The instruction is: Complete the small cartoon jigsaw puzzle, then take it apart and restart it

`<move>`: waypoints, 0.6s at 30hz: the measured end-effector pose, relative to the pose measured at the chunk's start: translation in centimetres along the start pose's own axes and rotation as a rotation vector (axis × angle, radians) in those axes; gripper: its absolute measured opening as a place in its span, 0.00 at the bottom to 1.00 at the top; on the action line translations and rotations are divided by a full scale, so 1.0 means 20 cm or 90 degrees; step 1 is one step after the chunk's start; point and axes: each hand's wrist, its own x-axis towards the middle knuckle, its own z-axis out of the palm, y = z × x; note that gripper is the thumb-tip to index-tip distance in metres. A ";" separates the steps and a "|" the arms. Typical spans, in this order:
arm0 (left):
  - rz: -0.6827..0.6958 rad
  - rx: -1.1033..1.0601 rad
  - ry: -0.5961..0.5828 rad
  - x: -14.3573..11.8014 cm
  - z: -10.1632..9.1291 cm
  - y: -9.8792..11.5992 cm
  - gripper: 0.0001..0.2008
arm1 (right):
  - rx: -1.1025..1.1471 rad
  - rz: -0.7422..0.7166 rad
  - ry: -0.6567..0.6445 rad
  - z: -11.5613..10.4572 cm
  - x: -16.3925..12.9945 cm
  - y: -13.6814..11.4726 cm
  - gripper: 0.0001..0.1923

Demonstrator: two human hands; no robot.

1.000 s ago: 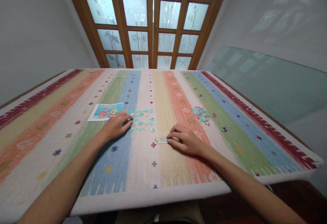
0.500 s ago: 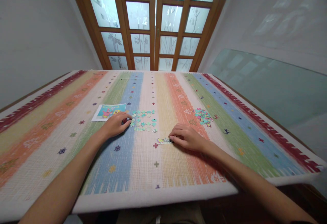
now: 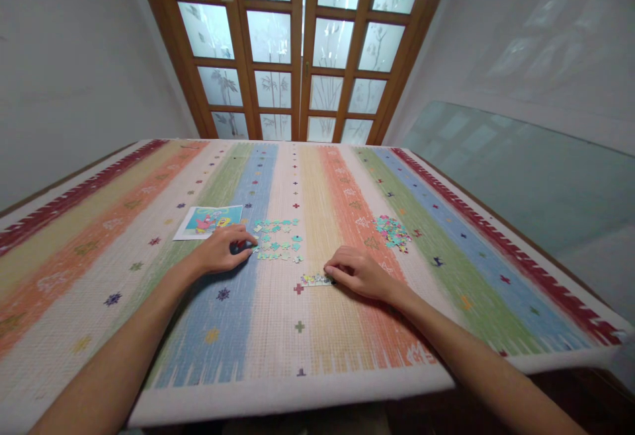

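My left hand rests at the left end of several rows of pale green puzzle pieces. Its thumb and forefinger close on a small puzzle piece there, mostly covered by the fingertips. Just behind this hand lies a printed cartoon picture on white paper, its lower right corner partly hidden. Nearer to me, my right hand is pinched at the right end of a short strip of yellow, white and dark puzzle pieces. Its fingertips grip a dark piece there, largely out of sight.
A heap of loose multicoloured puzzle pieces lies to the right, beyond my right hand. Everything sits on a striped tablecloth over a wide table. Wooden glazed doors stand behind, and a pale glass panel is at the right.
My left fingertips have come slightly nearer along the left end of the puzzle rows. The right hand stays at the strip with little movement. The whole view has shifted slightly.
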 end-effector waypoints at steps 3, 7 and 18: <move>0.008 -0.009 -0.001 0.00 0.00 0.01 0.13 | -0.036 -0.046 0.020 0.01 -0.01 -0.01 0.14; 0.019 -0.034 -0.002 0.01 0.00 0.03 0.11 | -0.131 -0.099 0.032 0.03 -0.02 -0.01 0.16; -0.022 0.000 0.073 0.02 0.04 0.03 0.11 | -0.199 -0.113 0.035 0.02 -0.02 -0.02 0.18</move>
